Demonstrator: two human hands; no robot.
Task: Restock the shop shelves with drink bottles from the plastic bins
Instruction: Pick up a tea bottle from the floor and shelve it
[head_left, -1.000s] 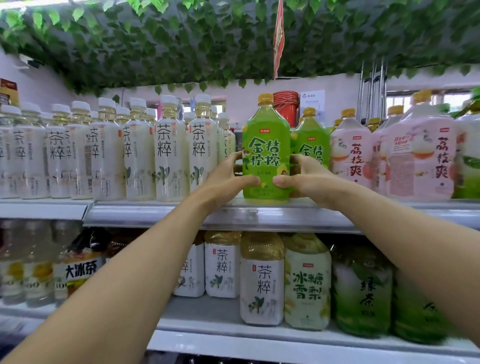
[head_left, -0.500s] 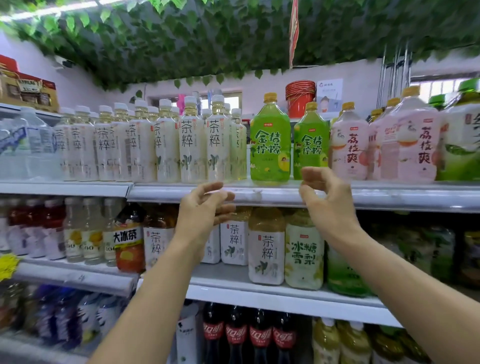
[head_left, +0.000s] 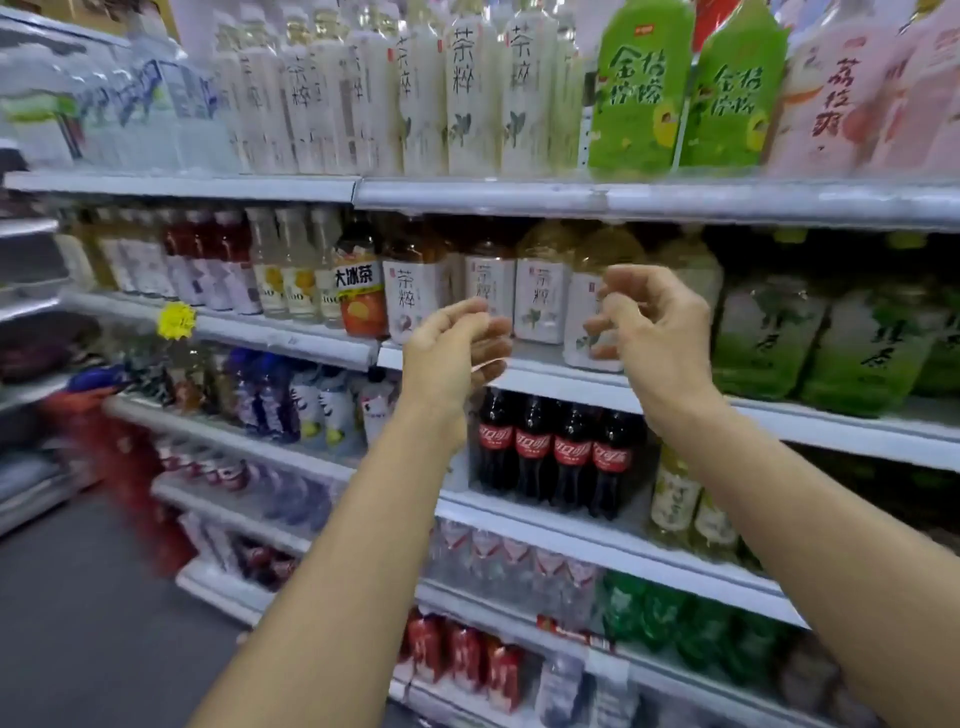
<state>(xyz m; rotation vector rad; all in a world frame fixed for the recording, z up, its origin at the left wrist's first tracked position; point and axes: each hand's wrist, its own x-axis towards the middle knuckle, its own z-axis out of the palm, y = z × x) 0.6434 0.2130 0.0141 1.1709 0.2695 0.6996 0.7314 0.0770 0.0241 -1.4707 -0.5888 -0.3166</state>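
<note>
Left hand (head_left: 457, 353) empty, loosely curled | right hand (head_left: 657, 338) empty, loosely curled | we should fetch the next bottle two-handed, label outward.

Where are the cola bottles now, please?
In the head view, the cola bottles stand near the centre, on the shelf under the white-label tea bottles, with pale yellow bottles at their right.

Both hands hang empty with loosely curled fingers, left hand (head_left: 457, 345) and right hand (head_left: 657, 325), before shelved tea bottles (head_left: 540, 296); green kumquat-lemon bottles (head_left: 636, 98) stand above.
</note>
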